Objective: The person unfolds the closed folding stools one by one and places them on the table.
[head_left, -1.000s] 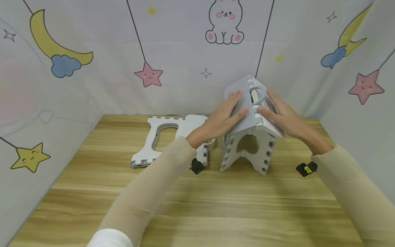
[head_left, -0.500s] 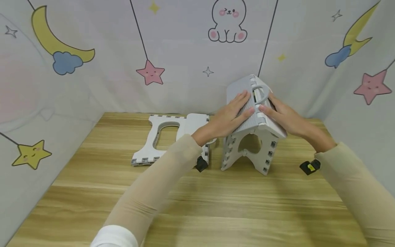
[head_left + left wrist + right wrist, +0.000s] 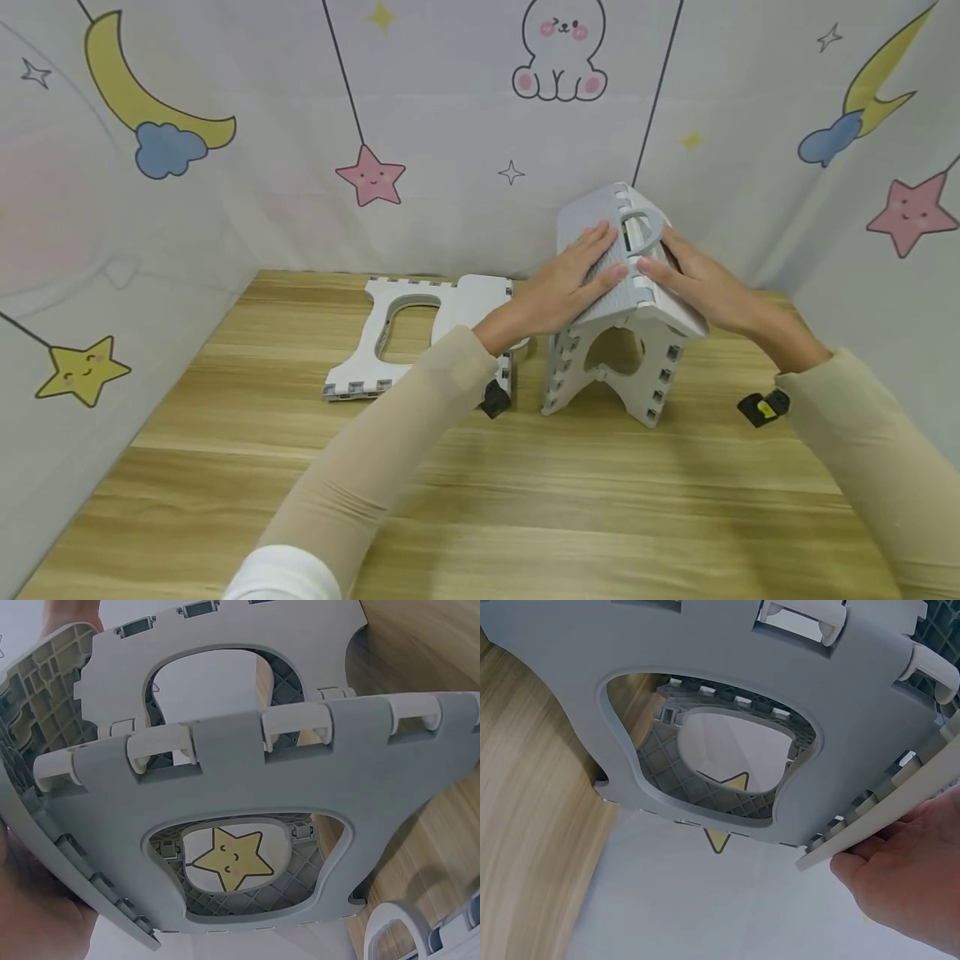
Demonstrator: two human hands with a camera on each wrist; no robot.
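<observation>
A folding stool (image 3: pixel 636 307) stands on the wood-grain desk (image 3: pixel 570 500), right of centre toward the far edge, its two top panels peaked like a roof and its legs part-spread. The left hand (image 3: pixel 562 287) lies on the left panel, fingers extended, thumb apart and pointing to the ridge. The right hand (image 3: pixel 705 285) lies on the right panel with its thumb near the ridge; its other fingers are partly hidden beyond the slope, and their exact bend cannot be told. A grey handle loop (image 3: pixel 662 230) projects at the ridge, between the hands. To the left, a second stool (image 3: pixel 476 298) lies folded flat on the desk, near the standing one. The left sleeve (image 3: pixel 390 450) crosses over it and obscures its near right portion, and a black device (image 3: pixel 495 400) at the left wrist covers more of that corner. A matching black device (image 3: pixel 761 408) sits by the right sleeve (image 3: pixel 862 450), right of the standing stool's legs. A pale printed cloth (image 3: pixel 450 229) hangs behind the desk and along both sides; contact between it and the standing stool cannot be determined. From the left wrist, a yellow star print (image 3: pixel 234 859) shows through the leg openings.
</observation>
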